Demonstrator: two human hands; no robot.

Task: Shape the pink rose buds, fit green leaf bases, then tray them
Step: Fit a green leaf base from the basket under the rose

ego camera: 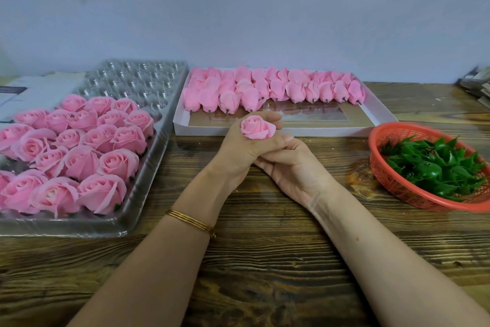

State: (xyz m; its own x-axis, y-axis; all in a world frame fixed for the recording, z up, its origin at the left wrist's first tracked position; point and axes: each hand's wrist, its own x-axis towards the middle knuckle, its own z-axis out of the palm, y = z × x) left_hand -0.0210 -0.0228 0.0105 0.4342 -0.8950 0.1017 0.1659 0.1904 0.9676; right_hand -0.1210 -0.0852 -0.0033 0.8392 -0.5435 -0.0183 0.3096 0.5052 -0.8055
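At a wooden worktop (265, 260), we see one pink rose bud (256, 128) raised in the left hand (238, 151). The fingers curl round its underside, and the open face of the flower tilts back toward the camera. The bud sits at the top of the fist, above the thumb, clear of the worktop.

The right hand (291, 167) lies just beside and below, palm turned up. Its fingertips are tucked against the left hand under the bud. We cannot tell whether they grip the bud's base or only touch the other hand.

Thin gold bangles (191, 221) circle the left wrist.

To the left of the left hand stands one clear tray (138, 80). It holds about twenty finished roses (79, 162) in rows, with the frame edge cutting off the outermost. The tray's far cells show bare.

Beyond both hands lies one shallow white box (305, 131). Its far half is packed with unshaped buds (265, 88) lying on their sides, dark stubs pointing toward us. They overlap too closely for a sure count, though there are well over twenty.

To the right of the right hand sits one red basket (371, 141). It is heaped with green leaf bases (429, 165), tangled beyond counting.
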